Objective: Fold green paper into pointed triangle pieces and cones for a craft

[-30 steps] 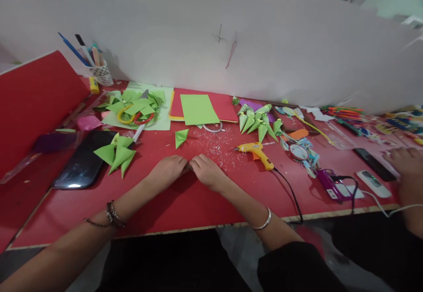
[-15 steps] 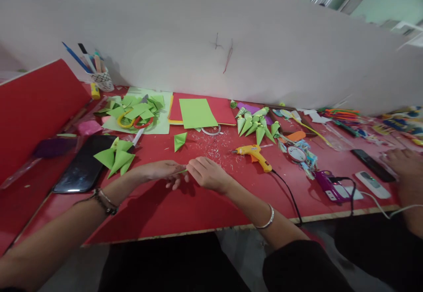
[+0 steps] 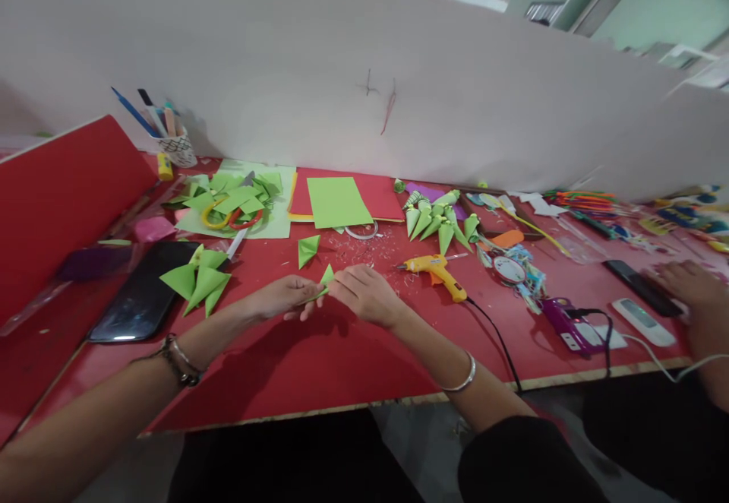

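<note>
Between my two hands is a small piece of green paper (image 3: pixel 327 276), its pointed tip showing above the fingers. My left hand (image 3: pixel 293 295) pinches it from the left. The fingers of my right hand (image 3: pixel 364 292) close on its right side and hide part of it. Just behind my hands a folded green paper piece (image 3: pixel 308 250) lies on the red table (image 3: pixel 273 366). Left of my left hand, folded green paper cones (image 3: pixel 199 283) rest partly over a black phone (image 3: pixel 140 298). A yellow glue gun (image 3: pixel 436 269) lies to the right of my right hand.
Scissors (image 3: pixel 244 219) lie among green paper pieces at the back left. A green sheet (image 3: pixel 337 203) tops red paper. Several green cones (image 3: pixel 436 218) are grouped behind the glue gun. A purple power strip (image 3: pixel 572 324) stands at right, near another person's hand (image 3: pixel 692 286).
The green paper in my hands has turned so that its pointed tip now shows upward. My fingers have shifted slightly around it. The whole view has tipped a little.
</note>
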`<action>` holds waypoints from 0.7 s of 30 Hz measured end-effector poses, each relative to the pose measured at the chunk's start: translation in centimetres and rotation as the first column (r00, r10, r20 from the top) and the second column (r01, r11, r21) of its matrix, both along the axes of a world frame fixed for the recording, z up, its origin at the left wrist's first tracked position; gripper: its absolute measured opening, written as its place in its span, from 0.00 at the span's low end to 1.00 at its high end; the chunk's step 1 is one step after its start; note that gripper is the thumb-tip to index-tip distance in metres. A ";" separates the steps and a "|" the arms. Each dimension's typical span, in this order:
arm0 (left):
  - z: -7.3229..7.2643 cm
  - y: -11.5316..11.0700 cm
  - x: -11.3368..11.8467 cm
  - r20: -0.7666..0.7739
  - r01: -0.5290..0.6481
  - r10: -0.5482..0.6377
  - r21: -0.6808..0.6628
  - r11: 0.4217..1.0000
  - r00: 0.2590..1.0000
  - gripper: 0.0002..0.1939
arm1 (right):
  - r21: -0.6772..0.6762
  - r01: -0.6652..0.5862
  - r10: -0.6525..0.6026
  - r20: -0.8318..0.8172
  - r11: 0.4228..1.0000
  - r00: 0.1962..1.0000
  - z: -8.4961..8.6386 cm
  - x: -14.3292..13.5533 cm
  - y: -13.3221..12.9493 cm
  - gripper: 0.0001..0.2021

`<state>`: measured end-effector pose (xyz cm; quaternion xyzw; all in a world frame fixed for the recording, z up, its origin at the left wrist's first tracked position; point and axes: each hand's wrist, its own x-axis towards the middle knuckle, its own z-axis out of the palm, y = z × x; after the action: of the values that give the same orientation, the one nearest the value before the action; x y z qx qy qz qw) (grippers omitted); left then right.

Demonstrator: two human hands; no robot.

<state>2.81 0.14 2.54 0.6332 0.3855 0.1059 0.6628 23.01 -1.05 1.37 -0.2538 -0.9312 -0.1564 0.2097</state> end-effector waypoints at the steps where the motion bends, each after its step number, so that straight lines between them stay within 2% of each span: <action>1: 0.1 0.0 -0.1 -0.001 0.002 -0.002 0.001 1.000 1.000 0.22 | -0.006 0.001 -0.001 0.001 1.000 1.000 0.1 0.1 0.0 0.10; 6: 0.3 -0.4 -0.2 -0.001 0.014 -0.014 0.010 1.000 1.000 0.23 | -0.086 0.007 -0.006 0.022 0.996 1.000 0.4 0.3 -0.1 0.09; 13: 0.0 -0.8 0.1 0.038 -0.008 0.006 0.054 0.999 0.999 0.24 | 0.061 -0.015 0.007 0.136 0.998 0.991 1.1 0.4 -0.2 0.12; 21: 0.5 -1.6 0.3 0.009 -0.030 0.029 0.215 0.976 1.000 0.21 | -0.036 -0.071 0.076 0.154 0.997 0.985 2.0 0.4 -0.3 0.10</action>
<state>3.08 -1.45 3.07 0.6952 0.3793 0.1585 0.5897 23.46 -1.38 3.38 -0.2096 -0.9557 -0.1536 0.1381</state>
